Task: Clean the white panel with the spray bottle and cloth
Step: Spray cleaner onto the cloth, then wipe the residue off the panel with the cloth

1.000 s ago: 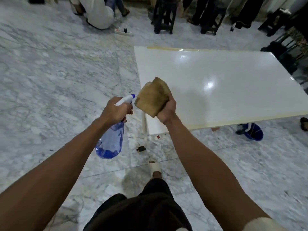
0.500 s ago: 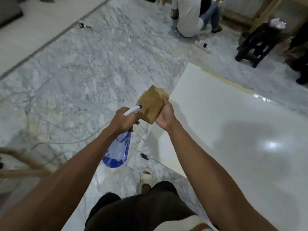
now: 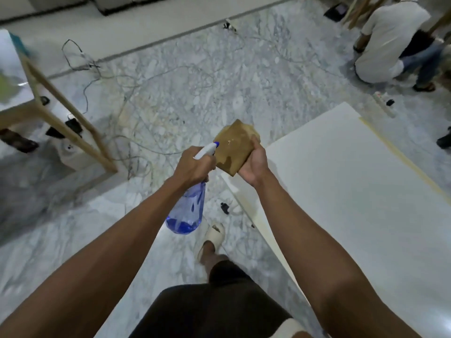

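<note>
My left hand (image 3: 192,167) grips the neck of a clear spray bottle (image 3: 189,211) with blue liquid in its bottom; the white nozzle points right at a folded tan cloth (image 3: 234,148). My right hand (image 3: 253,164) holds that cloth upright by its right edge, just over the near left corner of the white panel (image 3: 353,191). A darker wet patch shows on the cloth's face. The panel lies flat and low, stretching away to the right, with a strip of tape along its far edge.
Tangled cables (image 3: 136,93) cross the marble floor ahead. A wooden frame (image 3: 66,118) with a white board stands at left. A person in a white shirt (image 3: 388,40) crouches at the far right beside a power strip (image 3: 383,103). My sandalled foot (image 3: 212,240) stands by the panel's edge.
The view has swung left, so the panel now lies to my right. Both hands keep their hold, nozzle near the cloth. A wet patch has appeared on the cloth.
</note>
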`<state>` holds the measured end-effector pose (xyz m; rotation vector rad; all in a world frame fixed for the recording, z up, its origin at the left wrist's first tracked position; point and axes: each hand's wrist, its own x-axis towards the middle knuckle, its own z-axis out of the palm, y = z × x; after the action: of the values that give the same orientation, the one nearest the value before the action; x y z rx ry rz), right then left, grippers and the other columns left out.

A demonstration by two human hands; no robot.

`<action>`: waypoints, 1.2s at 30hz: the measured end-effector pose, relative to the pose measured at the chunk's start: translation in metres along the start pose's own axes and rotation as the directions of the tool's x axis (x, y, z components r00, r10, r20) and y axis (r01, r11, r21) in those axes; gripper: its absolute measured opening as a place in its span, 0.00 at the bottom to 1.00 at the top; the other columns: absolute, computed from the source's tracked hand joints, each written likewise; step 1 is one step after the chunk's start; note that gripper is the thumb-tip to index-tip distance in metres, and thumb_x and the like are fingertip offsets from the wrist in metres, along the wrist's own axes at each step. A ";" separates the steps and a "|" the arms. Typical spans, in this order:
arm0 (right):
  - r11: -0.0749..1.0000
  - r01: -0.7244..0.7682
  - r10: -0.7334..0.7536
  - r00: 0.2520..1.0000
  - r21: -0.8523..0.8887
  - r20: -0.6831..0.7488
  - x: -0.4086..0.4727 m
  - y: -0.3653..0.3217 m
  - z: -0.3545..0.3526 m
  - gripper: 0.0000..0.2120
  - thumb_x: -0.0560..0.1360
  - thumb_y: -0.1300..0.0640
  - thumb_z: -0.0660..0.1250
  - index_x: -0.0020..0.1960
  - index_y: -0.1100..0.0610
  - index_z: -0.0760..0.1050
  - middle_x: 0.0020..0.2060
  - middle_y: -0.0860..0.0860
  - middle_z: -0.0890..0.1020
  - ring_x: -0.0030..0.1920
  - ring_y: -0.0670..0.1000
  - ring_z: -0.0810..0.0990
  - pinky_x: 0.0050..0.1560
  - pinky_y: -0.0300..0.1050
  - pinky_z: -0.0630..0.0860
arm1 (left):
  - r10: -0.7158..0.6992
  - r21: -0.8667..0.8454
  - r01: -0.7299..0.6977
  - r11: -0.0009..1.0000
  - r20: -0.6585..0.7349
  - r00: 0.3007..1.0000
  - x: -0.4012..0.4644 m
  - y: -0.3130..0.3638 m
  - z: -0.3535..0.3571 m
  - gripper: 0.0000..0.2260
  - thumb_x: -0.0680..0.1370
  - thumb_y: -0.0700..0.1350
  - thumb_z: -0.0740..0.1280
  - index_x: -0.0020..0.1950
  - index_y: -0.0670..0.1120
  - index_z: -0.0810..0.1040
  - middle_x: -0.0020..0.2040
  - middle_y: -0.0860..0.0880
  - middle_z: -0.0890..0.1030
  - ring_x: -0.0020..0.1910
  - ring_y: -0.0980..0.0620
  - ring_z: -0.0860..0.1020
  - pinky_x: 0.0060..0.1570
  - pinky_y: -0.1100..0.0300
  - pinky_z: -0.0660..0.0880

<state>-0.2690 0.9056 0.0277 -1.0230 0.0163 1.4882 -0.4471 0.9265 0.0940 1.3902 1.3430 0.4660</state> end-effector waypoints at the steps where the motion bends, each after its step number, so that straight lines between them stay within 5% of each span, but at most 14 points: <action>1: 1.000 -0.004 0.004 1.000 -0.027 0.010 -0.011 0.007 -0.008 0.32 0.82 0.38 0.52 0.72 0.62 0.69 0.67 0.61 0.78 0.68 0.60 0.76 0.72 0.60 0.68 | 0.008 -0.004 -0.008 1.000 -0.013 1.000 -0.016 -0.007 0.002 0.16 0.76 0.45 0.66 0.44 0.29 0.78 0.42 0.29 0.80 0.28 0.44 0.77 0.32 0.52 0.75; 7: 0.929 -0.101 0.056 0.989 -0.357 -0.135 -0.067 0.024 -0.071 0.23 0.83 0.42 0.57 0.64 0.60 0.75 0.54 0.56 0.84 0.57 0.55 0.82 0.63 0.53 0.78 | -0.070 -0.059 0.066 0.996 -0.082 0.994 -0.089 -0.045 0.021 0.16 0.79 0.49 0.66 0.41 0.37 0.81 0.39 0.39 0.85 0.29 0.42 0.80 0.32 0.52 0.78; 12: 0.744 -0.172 -0.010 0.964 -0.646 -0.267 -0.052 0.004 -0.111 0.31 0.79 0.35 0.58 0.73 0.55 0.70 0.64 0.55 0.80 0.60 0.58 0.80 0.64 0.59 0.76 | -0.108 -0.107 0.093 0.990 -0.152 0.982 -0.118 -0.065 0.038 0.18 0.81 0.49 0.66 0.43 0.34 0.81 0.40 0.39 0.84 0.25 0.49 0.78 0.29 0.55 0.77; 15: 0.648 -0.091 -0.097 0.975 -0.756 -0.200 -0.031 -0.015 -0.109 0.31 0.79 0.34 0.56 0.74 0.54 0.69 0.66 0.55 0.78 0.62 0.58 0.78 0.65 0.60 0.75 | -0.103 -0.105 0.084 0.991 -0.193 0.976 -0.121 -0.068 0.046 0.16 0.82 0.47 0.65 0.41 0.37 0.80 0.40 0.39 0.84 0.23 0.49 0.76 0.30 0.55 0.76; 19: 0.353 0.137 -0.239 0.970 -0.925 0.052 -0.011 -0.025 -0.082 0.28 0.83 0.40 0.53 0.75 0.56 0.67 0.69 0.53 0.75 0.66 0.54 0.75 0.70 0.52 0.71 | -0.147 -0.198 0.094 0.976 -0.269 0.952 -0.117 -0.065 0.059 0.14 0.81 0.45 0.65 0.38 0.40 0.79 0.38 0.41 0.82 0.23 0.52 0.75 0.30 0.54 0.76; 24: -0.038 0.574 -0.290 0.777 -0.818 0.559 0.024 -0.006 -0.067 0.16 0.85 0.50 0.54 0.69 0.51 0.71 0.61 0.48 0.81 0.49 0.46 0.81 0.47 0.36 0.72 | -0.195 -0.267 0.100 0.959 -0.359 0.913 -0.107 -0.060 0.078 0.12 0.78 0.39 0.64 0.44 0.30 0.78 0.38 0.42 0.81 0.20 0.55 0.72 0.23 0.64 0.71; 26: -0.262 0.603 -0.232 0.719 -0.754 0.656 0.049 0.017 -0.071 0.14 0.83 0.56 0.57 0.66 0.56 0.73 0.60 0.55 0.82 0.55 0.52 0.81 0.51 0.41 0.72 | -0.213 -0.305 0.095 0.948 -0.381 0.900 -0.101 -0.064 0.084 0.11 0.78 0.38 0.63 0.46 0.30 0.79 0.39 0.41 0.80 0.21 0.58 0.73 0.23 0.64 0.71; 28: -0.603 0.482 0.007 0.800 -0.635 0.600 0.068 0.049 -0.094 0.20 0.83 0.51 0.57 0.74 0.54 0.66 0.71 0.59 0.72 0.71 0.60 0.71 0.66 0.58 0.67 | -0.230 -0.321 0.104 0.941 -0.384 0.894 -0.096 -0.072 0.092 0.10 0.78 0.37 0.62 0.47 0.31 0.79 0.39 0.41 0.81 0.22 0.59 0.74 0.23 0.64 0.72; 29: -0.710 0.449 0.128 0.839 -0.542 0.529 0.072 0.062 -0.109 0.27 0.83 0.44 0.55 0.79 0.52 0.58 0.78 0.58 0.62 0.78 0.61 0.59 0.73 0.65 0.56 | -0.235 -0.319 0.110 0.941 -0.386 0.892 -0.095 -0.077 0.095 0.10 0.78 0.38 0.62 0.47 0.31 0.79 0.39 0.42 0.81 0.22 0.59 0.74 0.23 0.64 0.72; 32: -0.749 0.448 0.225 0.865 -0.488 0.447 0.071 0.079 -0.133 0.39 0.79 0.31 0.50 0.82 0.48 0.42 0.81 0.55 0.41 0.80 0.59 0.38 0.74 0.66 0.34 | -0.258 -0.308 0.140 0.941 -0.385 0.886 -0.095 -0.088 0.102 0.13 0.80 0.42 0.62 0.43 0.33 0.77 0.42 0.39 0.83 0.22 0.58 0.74 0.24 0.63 0.72; 36: -0.753 0.433 0.112 0.827 -0.496 0.551 0.075 0.069 -0.110 0.33 0.81 0.38 0.41 0.82 0.51 0.48 0.81 0.55 0.50 0.81 0.59 0.48 0.77 0.67 0.45 | -0.331 -0.337 0.204 0.919 -0.380 0.864 -0.099 -0.102 0.105 0.13 0.80 0.42 0.63 0.44 0.32 0.78 0.41 0.39 0.82 0.24 0.55 0.73 0.24 0.63 0.72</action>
<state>-0.2502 0.8874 -0.1193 -1.9452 -2.5370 0.3960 -0.4324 0.7718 0.0099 0.8639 1.7217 0.7753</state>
